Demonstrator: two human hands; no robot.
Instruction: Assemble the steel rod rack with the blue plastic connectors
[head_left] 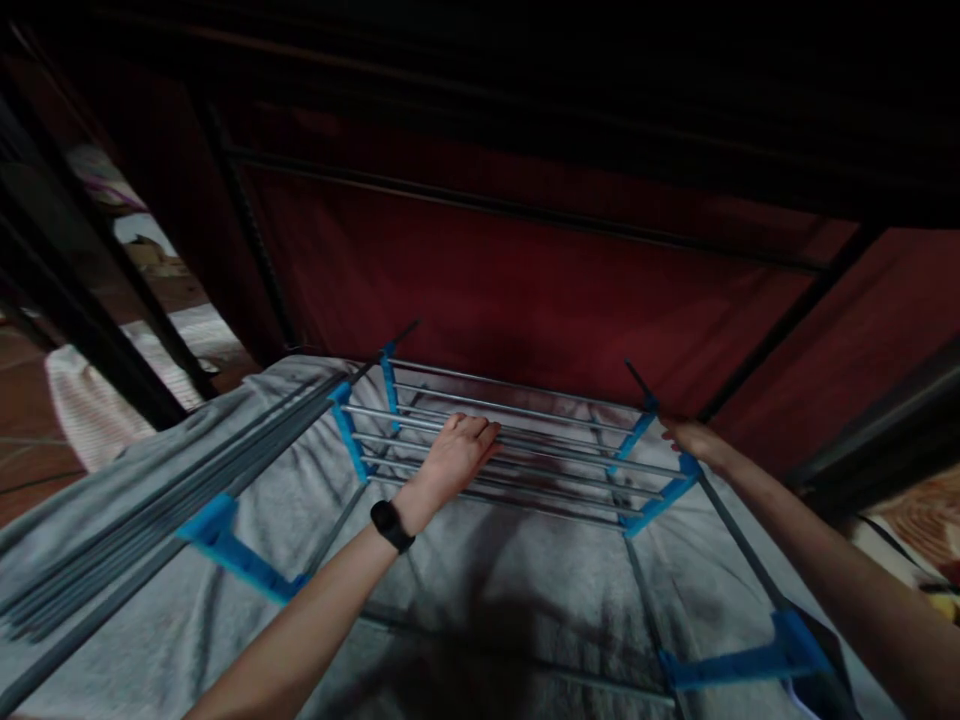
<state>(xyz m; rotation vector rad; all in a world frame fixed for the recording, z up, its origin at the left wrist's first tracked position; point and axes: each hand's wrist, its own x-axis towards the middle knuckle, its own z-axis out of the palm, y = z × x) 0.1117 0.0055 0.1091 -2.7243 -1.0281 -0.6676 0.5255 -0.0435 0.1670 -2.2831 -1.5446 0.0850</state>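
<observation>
Dim, dark-red panels (pixel 525 280) with black framing fill the background of the head view, and a strip of floor with pale cloth shows at the far left. Below them stands a clothes drying rack (pixel 517 450) of grey metal rods joined by blue plastic brackets (pixel 346 432). A grey cloth (pixel 487 590) is spread over the rack's middle section, reaching from its near edge to the raised far wing. At the rack's left edge another wing of rods (pixel 150 510) lies folded down over the cloth.

The left hand (pixel 457 455), with a black watch (pixel 391 525) on the wrist, rests palm-down on the rods of the far wing, near that wing's left bracket; its fingers are curled lightly over one rod, a loose clasp rather than a clenched one. The right hand (pixel 694 440) is at the far wing's right corner, touching the blue bracket there; whether it grasps the bracket cannot be told, since the fingers are hidden.
</observation>
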